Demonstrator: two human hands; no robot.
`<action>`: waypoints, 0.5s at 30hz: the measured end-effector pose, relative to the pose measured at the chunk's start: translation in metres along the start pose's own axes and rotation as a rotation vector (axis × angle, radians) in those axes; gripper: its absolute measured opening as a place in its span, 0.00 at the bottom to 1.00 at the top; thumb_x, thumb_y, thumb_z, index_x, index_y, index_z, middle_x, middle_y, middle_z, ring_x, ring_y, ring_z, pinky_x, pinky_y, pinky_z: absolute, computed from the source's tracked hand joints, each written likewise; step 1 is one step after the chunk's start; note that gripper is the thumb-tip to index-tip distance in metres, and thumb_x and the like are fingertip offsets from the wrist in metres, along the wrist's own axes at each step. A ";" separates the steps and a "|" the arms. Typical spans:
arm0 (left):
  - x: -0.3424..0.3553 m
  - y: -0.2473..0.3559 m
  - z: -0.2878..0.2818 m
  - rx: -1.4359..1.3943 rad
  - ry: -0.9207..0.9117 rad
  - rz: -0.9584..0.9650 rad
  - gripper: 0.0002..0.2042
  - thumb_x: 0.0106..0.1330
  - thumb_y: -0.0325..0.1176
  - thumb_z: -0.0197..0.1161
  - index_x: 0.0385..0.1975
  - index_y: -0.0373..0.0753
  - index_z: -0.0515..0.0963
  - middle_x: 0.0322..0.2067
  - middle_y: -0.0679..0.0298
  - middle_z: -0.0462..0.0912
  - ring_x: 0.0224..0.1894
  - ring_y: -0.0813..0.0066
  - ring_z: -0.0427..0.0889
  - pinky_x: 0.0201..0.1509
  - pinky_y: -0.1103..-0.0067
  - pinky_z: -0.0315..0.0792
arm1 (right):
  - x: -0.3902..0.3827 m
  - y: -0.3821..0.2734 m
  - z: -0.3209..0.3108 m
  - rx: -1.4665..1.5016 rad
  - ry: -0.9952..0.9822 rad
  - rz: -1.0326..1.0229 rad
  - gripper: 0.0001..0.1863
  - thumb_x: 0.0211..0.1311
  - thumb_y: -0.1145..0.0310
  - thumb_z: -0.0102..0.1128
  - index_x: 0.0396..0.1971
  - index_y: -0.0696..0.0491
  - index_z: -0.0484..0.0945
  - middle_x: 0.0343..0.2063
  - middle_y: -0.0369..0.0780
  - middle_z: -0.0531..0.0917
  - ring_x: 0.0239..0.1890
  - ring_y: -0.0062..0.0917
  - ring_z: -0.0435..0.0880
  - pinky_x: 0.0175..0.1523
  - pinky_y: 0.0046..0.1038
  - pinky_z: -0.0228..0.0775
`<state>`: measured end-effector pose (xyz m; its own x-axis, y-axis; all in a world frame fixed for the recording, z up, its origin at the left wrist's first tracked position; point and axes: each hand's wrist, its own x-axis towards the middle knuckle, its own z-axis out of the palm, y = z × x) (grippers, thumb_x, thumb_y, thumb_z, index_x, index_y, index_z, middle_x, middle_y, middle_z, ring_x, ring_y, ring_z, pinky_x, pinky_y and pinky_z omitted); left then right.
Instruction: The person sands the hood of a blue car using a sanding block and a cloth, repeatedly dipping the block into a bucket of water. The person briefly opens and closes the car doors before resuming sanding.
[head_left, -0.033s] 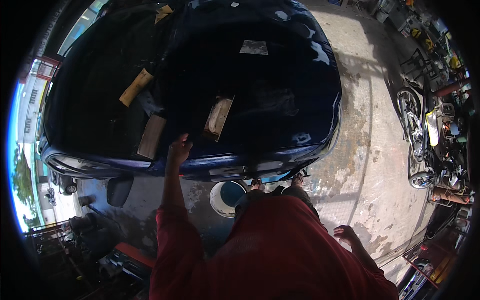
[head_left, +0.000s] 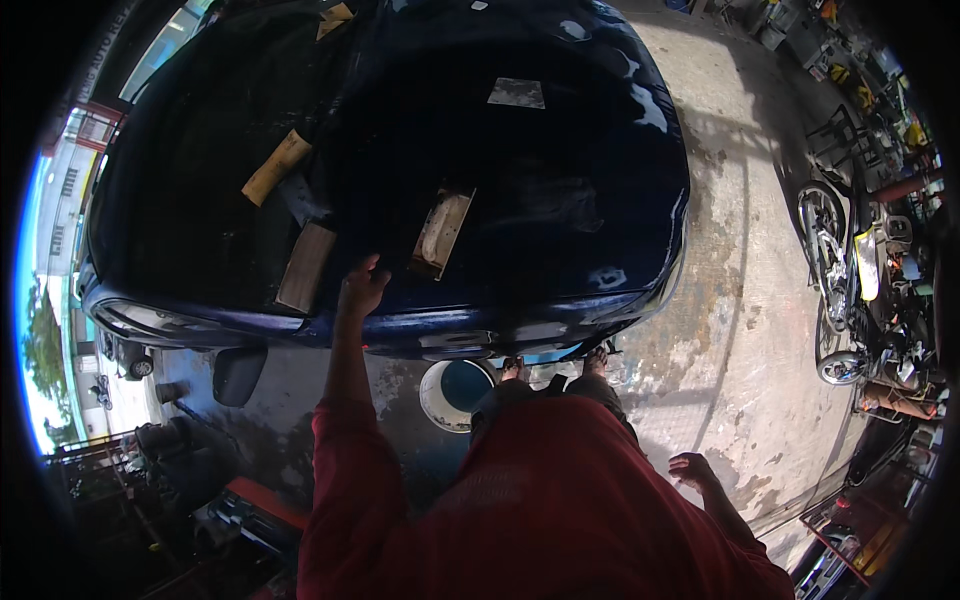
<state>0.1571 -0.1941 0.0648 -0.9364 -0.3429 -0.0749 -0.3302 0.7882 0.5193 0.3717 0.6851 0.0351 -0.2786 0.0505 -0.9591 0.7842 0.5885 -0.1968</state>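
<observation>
My left hand (head_left: 364,287) hovers over or rests on the near edge of the dark blue car hood (head_left: 400,130); I cannot tell if it touches. Its fingers are loosely bent and apart, with nothing seen in them. Just left of it lies a brown rectangular piece (head_left: 306,268), like a board or folded sandpaper. To its right is a flat rectangular tool (head_left: 443,232) with a pale rounded handle, like a sanding block. My right hand (head_left: 690,470) hangs away from the car at my right side, fingers parted and holding nothing visible.
A curved tan sheet (head_left: 277,167) and a grey square sheet (head_left: 517,93) lie on the car. A white bucket (head_left: 432,405) stands by my feet. The side mirror (head_left: 238,377) sticks out at left. A motorcycle (head_left: 830,260) and clutter line the right side.
The view has shifted slightly, so the car and the things on it sit a little farther right. Both hands keep nearly the same pose.
</observation>
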 end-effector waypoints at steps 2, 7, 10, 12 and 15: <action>0.034 0.025 0.013 -0.037 0.071 0.058 0.30 0.68 0.48 0.72 0.64 0.37 0.78 0.56 0.46 0.86 0.58 0.49 0.87 0.60 0.62 0.81 | 0.005 -0.030 -0.012 -0.216 0.008 -0.111 0.22 0.59 0.69 0.78 0.54 0.55 0.86 0.47 0.43 0.92 0.49 0.28 0.92 0.54 0.31 0.85; 0.072 0.106 0.093 -0.104 0.207 0.192 0.31 0.70 0.46 0.71 0.69 0.38 0.72 0.51 0.46 0.86 0.53 0.47 0.88 0.55 0.58 0.83 | 0.045 -0.181 -0.026 -0.481 0.148 -0.240 0.45 0.55 0.57 0.82 0.73 0.50 0.72 0.64 0.49 0.83 0.61 0.41 0.86 0.66 0.41 0.79; 0.058 0.126 0.128 0.014 0.350 0.010 0.30 0.68 0.40 0.72 0.69 0.43 0.70 0.44 0.46 0.87 0.45 0.45 0.88 0.48 0.54 0.84 | 0.107 -0.314 -0.016 -0.591 0.273 -0.631 0.55 0.55 0.60 0.82 0.80 0.48 0.59 0.75 0.54 0.68 0.77 0.47 0.68 0.78 0.43 0.63; 0.028 0.124 0.138 -0.068 0.321 -0.049 0.32 0.65 0.37 0.74 0.69 0.45 0.71 0.41 0.47 0.87 0.44 0.44 0.88 0.47 0.54 0.84 | 0.147 -0.416 0.000 -0.610 0.371 -0.917 0.61 0.55 0.56 0.83 0.83 0.50 0.52 0.80 0.55 0.57 0.83 0.48 0.55 0.82 0.44 0.54; -0.041 0.106 0.132 -0.096 0.254 -0.084 0.29 0.62 0.39 0.76 0.63 0.45 0.76 0.39 0.48 0.86 0.40 0.45 0.88 0.46 0.57 0.84 | 0.174 -0.566 0.032 -0.541 0.615 -1.193 0.65 0.54 0.43 0.82 0.83 0.53 0.49 0.81 0.57 0.52 0.83 0.55 0.50 0.83 0.46 0.50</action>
<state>0.1446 -0.0287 0.0107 -0.8424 -0.5316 0.0885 -0.3814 0.7040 0.5991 -0.1027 0.3345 -0.0270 -0.9033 -0.4288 -0.0163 -0.3444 0.7473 -0.5683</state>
